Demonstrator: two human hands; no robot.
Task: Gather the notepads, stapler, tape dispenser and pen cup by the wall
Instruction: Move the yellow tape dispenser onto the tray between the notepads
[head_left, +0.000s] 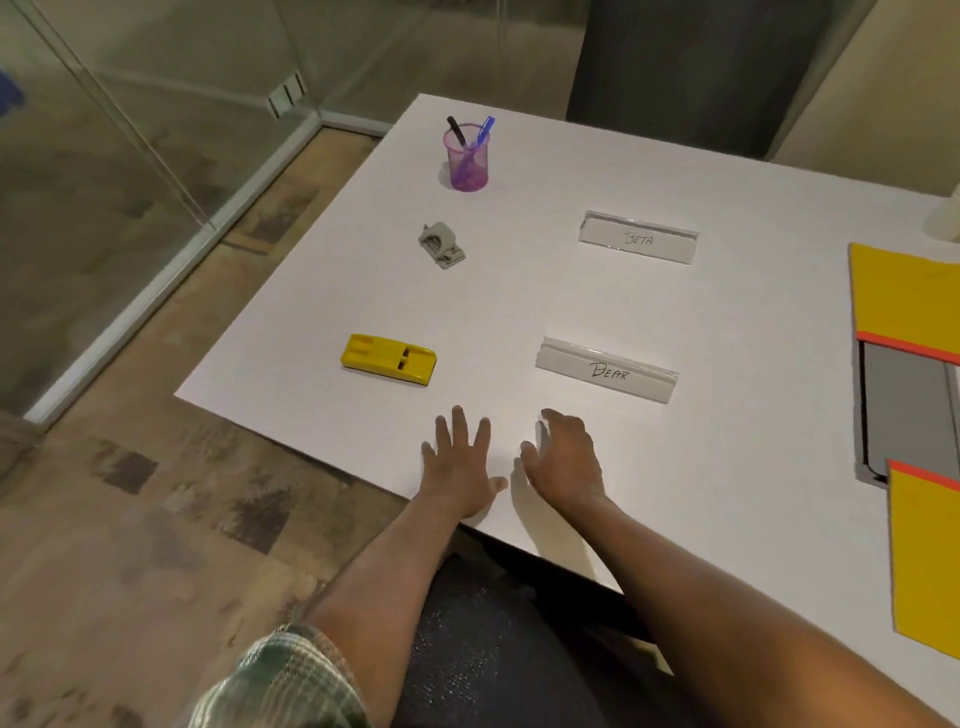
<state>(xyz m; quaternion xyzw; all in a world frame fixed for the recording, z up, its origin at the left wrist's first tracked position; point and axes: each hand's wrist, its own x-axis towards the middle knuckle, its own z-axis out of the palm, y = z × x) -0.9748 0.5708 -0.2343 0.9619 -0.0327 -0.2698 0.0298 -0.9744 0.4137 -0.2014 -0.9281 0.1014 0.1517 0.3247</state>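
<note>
White table (519, 301), left to right.
Yellow stapler (387, 360): near left edge.
Grey tape dispenser (441, 245): beyond stapler.
Left hand (460, 467): fingers straight, spread flat at near edge.
Pink pen cup (466, 158): far corner, with black and blue pens.
Right hand (563, 457): fingers loosely bent, holding nothing.
BEAR nameplate (607, 370); BETA nameplate (638, 238), handwritten.
Yellow notepads (904, 291): right edge.

We get soft, warm light from above right: the table (519, 301) glows evenly, the cup (466, 158) throws a faint shadow leftward. Edges bend, wide-angle; the glass (104, 130) at left looks hazy, slightly blurred.
</note>
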